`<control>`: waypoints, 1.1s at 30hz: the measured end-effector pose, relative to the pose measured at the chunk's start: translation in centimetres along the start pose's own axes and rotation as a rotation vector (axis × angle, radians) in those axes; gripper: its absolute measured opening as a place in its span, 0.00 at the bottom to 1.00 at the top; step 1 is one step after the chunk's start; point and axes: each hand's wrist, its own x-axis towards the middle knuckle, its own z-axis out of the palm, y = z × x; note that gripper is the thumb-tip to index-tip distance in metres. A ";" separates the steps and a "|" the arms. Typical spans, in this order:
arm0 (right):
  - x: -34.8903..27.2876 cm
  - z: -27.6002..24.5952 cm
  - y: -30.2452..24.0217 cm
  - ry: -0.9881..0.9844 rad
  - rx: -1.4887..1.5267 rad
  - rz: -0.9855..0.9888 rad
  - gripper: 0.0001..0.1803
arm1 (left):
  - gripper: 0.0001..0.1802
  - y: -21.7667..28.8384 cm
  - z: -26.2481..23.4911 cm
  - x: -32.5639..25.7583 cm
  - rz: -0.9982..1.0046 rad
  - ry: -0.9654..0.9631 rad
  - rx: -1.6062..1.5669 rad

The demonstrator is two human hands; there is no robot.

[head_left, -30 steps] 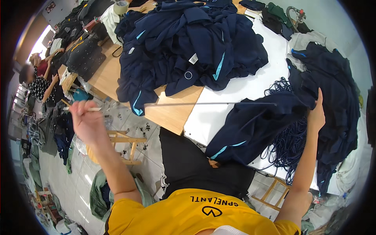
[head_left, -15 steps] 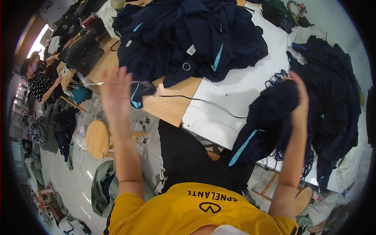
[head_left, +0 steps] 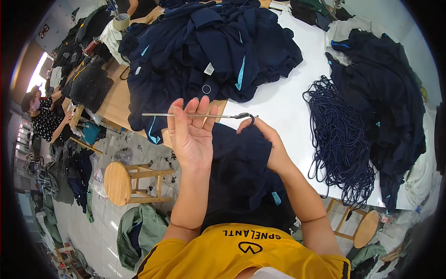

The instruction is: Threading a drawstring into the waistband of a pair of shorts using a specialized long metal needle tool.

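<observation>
Over the person's lap, seen from the head camera, the left hand (head_left: 191,135) is raised palm-up with its fingers loosely spread, and a thin metal rod (head_left: 195,115) passes across the fingertips, pinched lightly between thumb and forefinger. That rod runs level from left to right and ends in a small dark hook just above the right hand (head_left: 265,144). The right hand is closed on a fold of a navy garment (head_left: 241,172), its thumb and fingers gripping the cloth edge right at the rod's hooked end. The garment hangs down from that grip over the person's lap, between the two forearms, with a light blue stripe showing low on its right side.

Beyond the hands stands a white table (head_left: 283,100), with a bare wooden stretch at its left. A large pile of navy garments (head_left: 209,56) with light blue trim lies on the far part of it. To the right, a bundle of navy cord (head_left: 341,135) trails over the table edge, and another heap of dark clothing (head_left: 385,88) lies beside it. A round wooden stool (head_left: 121,183) stands on the tiled floor at lower left. Far left, another person (head_left: 39,118) sits at a second table.
</observation>
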 end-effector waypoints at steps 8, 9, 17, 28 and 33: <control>-0.1 0.2 -0.8 0.035 -0.211 0.041 0.17 | 0.12 -0.9 1.3 -1.6 -0.088 0.041 0.056; 0.0 0.5 -0.6 0.077 -0.247 -0.025 0.17 | 0.12 -1.1 1.3 -1.7 -0.122 0.043 0.039; -0.1 -0.3 0.0 0.127 -0.637 -0.136 0.15 | 0.12 -1.0 1.1 -1.4 -0.412 0.219 -0.327; -0.8 0.0 -0.9 0.157 -0.533 -0.128 0.15 | 0.10 -2.0 0.6 -2.4 -0.224 0.143 -0.085; -0.7 0.4 -0.5 0.204 -0.623 -0.117 0.16 | 0.11 -2.4 1.3 -3.5 -0.319 0.106 -0.124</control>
